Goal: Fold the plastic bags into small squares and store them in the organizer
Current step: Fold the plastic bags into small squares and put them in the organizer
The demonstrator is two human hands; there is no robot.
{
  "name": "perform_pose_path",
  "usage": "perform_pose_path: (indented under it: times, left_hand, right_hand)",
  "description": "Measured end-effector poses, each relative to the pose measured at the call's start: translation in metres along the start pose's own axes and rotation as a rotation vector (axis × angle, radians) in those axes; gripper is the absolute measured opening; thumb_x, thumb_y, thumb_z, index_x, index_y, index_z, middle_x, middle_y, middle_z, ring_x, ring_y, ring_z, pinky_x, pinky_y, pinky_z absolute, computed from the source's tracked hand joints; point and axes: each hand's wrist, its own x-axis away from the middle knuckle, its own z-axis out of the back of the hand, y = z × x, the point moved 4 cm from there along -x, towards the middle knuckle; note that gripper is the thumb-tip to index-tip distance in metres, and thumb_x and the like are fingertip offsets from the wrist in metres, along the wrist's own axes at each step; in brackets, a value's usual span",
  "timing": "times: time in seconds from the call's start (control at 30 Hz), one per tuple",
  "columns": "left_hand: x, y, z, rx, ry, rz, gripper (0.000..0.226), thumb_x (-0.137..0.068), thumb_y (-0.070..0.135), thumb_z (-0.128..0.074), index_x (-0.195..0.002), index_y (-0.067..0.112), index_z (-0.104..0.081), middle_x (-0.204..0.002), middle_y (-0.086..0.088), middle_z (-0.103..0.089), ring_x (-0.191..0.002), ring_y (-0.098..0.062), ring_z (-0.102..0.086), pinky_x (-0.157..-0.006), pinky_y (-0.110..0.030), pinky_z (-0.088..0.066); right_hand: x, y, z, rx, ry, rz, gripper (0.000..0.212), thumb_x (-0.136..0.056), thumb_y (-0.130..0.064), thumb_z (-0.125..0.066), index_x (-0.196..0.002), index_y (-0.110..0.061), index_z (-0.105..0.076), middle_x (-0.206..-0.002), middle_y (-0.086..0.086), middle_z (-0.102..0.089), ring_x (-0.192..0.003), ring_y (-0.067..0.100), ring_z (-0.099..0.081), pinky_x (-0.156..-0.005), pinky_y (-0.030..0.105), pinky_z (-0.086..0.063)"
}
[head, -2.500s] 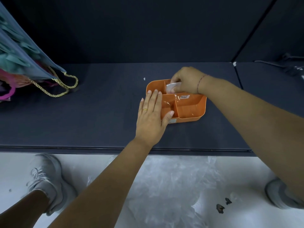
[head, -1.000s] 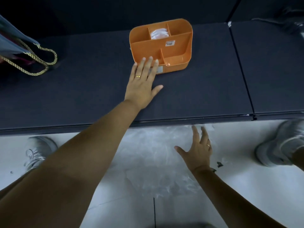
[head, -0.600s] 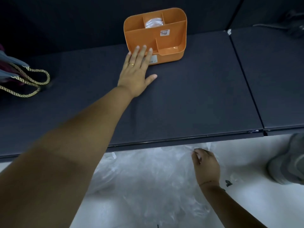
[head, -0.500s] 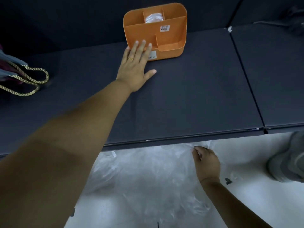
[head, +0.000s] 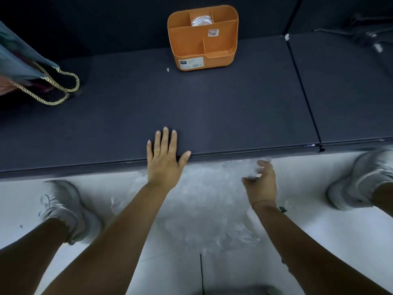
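Note:
An orange organizer point(head: 221, 52) stands at the back of the dark table point(head: 212, 107), with a folded clear bag point(head: 201, 20) in its rear middle compartment. A heap of clear plastic bags point(head: 204, 201) lies on the white floor below the table's front edge. My left hand point(head: 164, 158) rests flat on that edge, fingers straight, far from the organizer. My right hand point(head: 260, 182) is over the heap with curled fingers pinching a bit of clear plastic; it is motion-blurred.
A grey gift bag with gold rope handles point(head: 29, 69) lies at the table's left end. A seam point(head: 304, 92) splits the table from a second panel on the right. My white shoes point(head: 66, 209) point(head: 357, 179) stand on either side of the heap.
My left hand has drawn back from the organizer's front to the table's near edge. My right hand has lifted slightly from the heap with plastic in its fingers. The camera has tilted.

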Motion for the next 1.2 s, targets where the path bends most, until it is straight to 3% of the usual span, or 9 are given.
perform_pose_path:
  times: [0.23,0.3,0.33,0.43,0.53,0.67,0.87,1.07,1.2]
  left_hand:
    - [0.002,-0.003,0.003,0.022,-0.137,0.039,0.073,-0.1,0.059,-0.015,-0.155,0.021,0.013,-0.163,-0.001,0.021,-0.148,-0.021,0.022,-0.12,-0.042,0.016]
    - [0.001,-0.003,0.005,0.04,-0.148,0.036,0.073,-0.101,0.059,-0.017,-0.155,0.021,0.013,-0.162,-0.001,0.021,-0.148,-0.021,0.023,-0.119,-0.042,0.016]
    - [0.002,-0.003,0.006,0.043,-0.148,0.032,0.073,-0.101,0.059,-0.017,-0.155,0.021,0.013,-0.162,-0.001,0.021,-0.148,-0.021,0.023,-0.119,-0.042,0.016]
    - [0.001,-0.003,0.009,0.065,-0.179,0.036,0.073,-0.101,0.058,-0.018,-0.155,0.021,0.013,-0.162,-0.001,0.022,-0.148,-0.021,0.024,-0.118,-0.042,0.017]
    - [0.003,0.003,0.027,0.202,-0.249,0.094,0.072,-0.101,0.059,-0.019,-0.157,0.021,0.005,-0.163,0.002,0.017,-0.149,-0.018,0.021,-0.12,-0.042,0.015]
    - [0.02,0.052,0.08,1.015,-0.415,0.147,0.063,-0.099,0.063,-0.026,-0.153,0.031,-0.03,-0.155,0.016,-0.026,-0.144,-0.006,-0.021,-0.113,-0.03,-0.019]
    - [0.017,0.08,0.101,1.291,-0.171,0.144,0.037,-0.093,0.038,-0.066,-0.096,0.002,-0.07,-0.078,-0.001,-0.067,-0.066,-0.009,-0.06,-0.066,-0.024,-0.048]
    - [0.016,0.049,0.095,1.423,-0.071,0.37,0.03,-0.09,0.043,-0.067,-0.072,0.02,-0.065,-0.063,-0.003,-0.049,-0.053,-0.014,-0.048,-0.058,-0.026,-0.043]
    - [0.022,0.046,0.099,1.761,-0.12,0.499,0.028,-0.091,0.042,-0.064,-0.084,0.015,-0.064,-0.06,0.005,-0.057,-0.049,-0.009,-0.05,-0.054,-0.021,-0.052]
  right_hand:
    - [0.025,0.019,0.03,0.099,0.198,-0.137,0.051,-0.082,-0.006,-0.069,-0.127,-0.006,-0.047,-0.087,0.009,-0.061,-0.078,0.023,-0.058,-0.069,0.025,-0.041]
    - [0.026,0.019,0.027,0.091,0.056,-0.245,0.004,-0.082,-0.003,-0.065,-0.082,-0.005,-0.062,-0.056,0.006,-0.057,-0.049,0.017,-0.049,-0.053,0.023,-0.041]
    - [0.028,0.017,0.025,0.092,-0.035,-0.267,0.021,-0.085,-0.003,-0.064,-0.065,-0.007,-0.06,-0.05,0.005,-0.056,-0.045,0.016,-0.045,-0.05,0.023,-0.04]
    - [0.038,-0.005,0.016,-0.239,-0.291,-0.269,0.017,-0.092,-0.01,-0.062,-0.075,-0.012,-0.064,-0.063,0.002,-0.064,-0.049,0.009,-0.046,-0.043,0.017,-0.04]
    - [0.041,-0.051,0.011,-0.453,-0.452,-0.2,0.008,-0.094,-0.015,-0.06,-0.088,-0.011,-0.066,-0.08,0.005,-0.067,-0.065,0.011,-0.062,-0.058,0.021,-0.055]
    - [0.038,-0.109,0.007,-0.5,-0.517,-0.074,0.012,-0.096,-0.017,-0.057,-0.092,-0.011,-0.067,-0.086,0.003,-0.073,-0.082,0.016,-0.068,-0.079,0.032,-0.057]
    - [0.026,-0.147,-0.002,-0.431,-0.533,-0.018,0.049,-0.079,-0.029,-0.078,-0.117,-0.003,-0.062,-0.127,0.014,-0.06,-0.116,0.028,-0.058,-0.104,0.042,-0.043]
    - [0.006,-0.157,0.031,-0.382,-0.354,-0.006,0.025,-0.088,-0.031,-0.07,-0.075,-0.017,-0.052,-0.052,-0.004,-0.041,-0.043,0.008,-0.031,-0.046,0.02,-0.03]
    - [0.011,-0.157,0.047,-0.535,-0.297,-0.046,0.017,-0.094,-0.033,-0.061,-0.083,-0.02,-0.057,-0.043,-0.009,-0.036,-0.037,0.005,-0.027,-0.041,0.015,-0.026]
